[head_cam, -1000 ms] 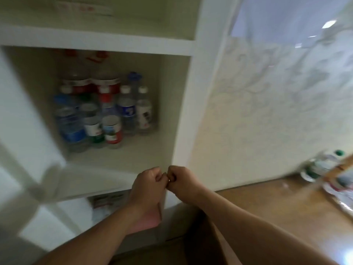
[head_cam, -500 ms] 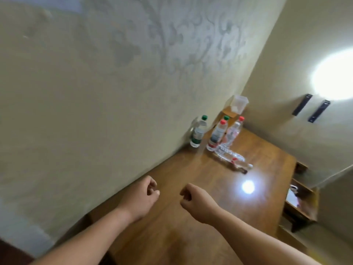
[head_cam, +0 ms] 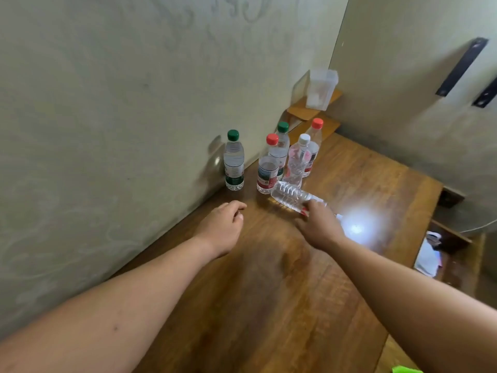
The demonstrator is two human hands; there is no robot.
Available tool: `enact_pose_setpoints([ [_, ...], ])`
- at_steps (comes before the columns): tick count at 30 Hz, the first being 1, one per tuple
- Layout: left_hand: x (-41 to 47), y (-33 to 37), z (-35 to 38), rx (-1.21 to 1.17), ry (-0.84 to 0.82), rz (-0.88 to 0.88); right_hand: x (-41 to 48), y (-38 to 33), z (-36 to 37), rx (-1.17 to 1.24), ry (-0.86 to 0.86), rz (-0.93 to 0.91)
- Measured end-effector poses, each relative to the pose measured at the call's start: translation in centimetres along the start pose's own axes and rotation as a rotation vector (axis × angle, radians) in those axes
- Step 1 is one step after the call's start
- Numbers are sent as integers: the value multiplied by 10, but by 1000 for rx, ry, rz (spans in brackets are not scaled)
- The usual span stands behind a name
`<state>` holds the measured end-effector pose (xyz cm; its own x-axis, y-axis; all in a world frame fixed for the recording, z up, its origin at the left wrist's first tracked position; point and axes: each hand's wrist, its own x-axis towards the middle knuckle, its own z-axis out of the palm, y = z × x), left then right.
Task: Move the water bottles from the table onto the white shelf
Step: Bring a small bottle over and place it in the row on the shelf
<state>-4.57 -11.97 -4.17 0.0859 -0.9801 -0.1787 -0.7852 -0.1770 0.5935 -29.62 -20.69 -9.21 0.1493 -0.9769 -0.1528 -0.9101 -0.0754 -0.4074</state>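
Several water bottles stand near the wall on the wooden table point(head_cam: 269, 292): a green-capped bottle point(head_cam: 234, 162) alone at the left, then a red-capped bottle point(head_cam: 267, 170), a second green-capped bottle point(head_cam: 282, 141), a white-capped bottle point(head_cam: 297, 162) and a far red-capped bottle point(head_cam: 313, 149). A clear bottle point(head_cam: 289, 196) lies on its side in front of them. My right hand point(head_cam: 318, 224) has its fingers curled around that lying bottle's neck end. My left hand point(head_cam: 223, 224) hovers loosely open, holding nothing, a short way below the lone green-capped bottle. The white shelf is out of view.
A patterned wall point(head_cam: 107, 117) runs along the table's left edge. A clear plastic container point(head_cam: 321, 88) sits on a small wooden ledge in the corner. Papers point(head_cam: 427, 257) lie in a lower compartment past the table's right edge. Lamp glare point(head_cam: 355, 227) marks the tabletop.
The view swung from the white shelf, stocked with bottles, to the table. Both fists opened and reached forward; my right hand arrived on the lying bottle, my left neared the green-capped one.
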Motion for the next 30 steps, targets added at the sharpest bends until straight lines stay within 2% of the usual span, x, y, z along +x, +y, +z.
enact_pose_setpoints([
  [3, 22, 12, 17, 37, -31, -17, 46, 15, -6, -37, 37, 31],
  [6, 33, 13, 32, 63, -50, -55, 78, 24, 3, -62, -24, 37],
  [10, 33, 9, 50, 102, -99, -89, 90, 31, 28, -95, -104, 60],
  [13, 34, 8, 58, 130, -129, -85, 77, 31, 39, -4, -150, 103],
  [15, 32, 9, 62, 193, -134, -51, 55, 23, 49, -75, -167, 27],
  [18, 22, 9, 68, 369, -102, 15, 15, 0, 62, -154, -228, -197],
  [21, 4, -8, 72, 534, -233, 46, -22, -28, 74, -191, -353, -427],
  [23, -15, -25, 73, 516, -350, -45, -46, -44, 86, -212, -393, -525],
  [25, -38, -41, 77, 459, -351, -124, -66, -56, 96, -204, -360, -590],
  [27, -60, -56, 78, 419, -266, -164, -85, -62, 101, -156, -275, -618],
  [30, -87, -87, 71, 192, -146, -325, -113, -69, 103, 7, -20, -529],
])
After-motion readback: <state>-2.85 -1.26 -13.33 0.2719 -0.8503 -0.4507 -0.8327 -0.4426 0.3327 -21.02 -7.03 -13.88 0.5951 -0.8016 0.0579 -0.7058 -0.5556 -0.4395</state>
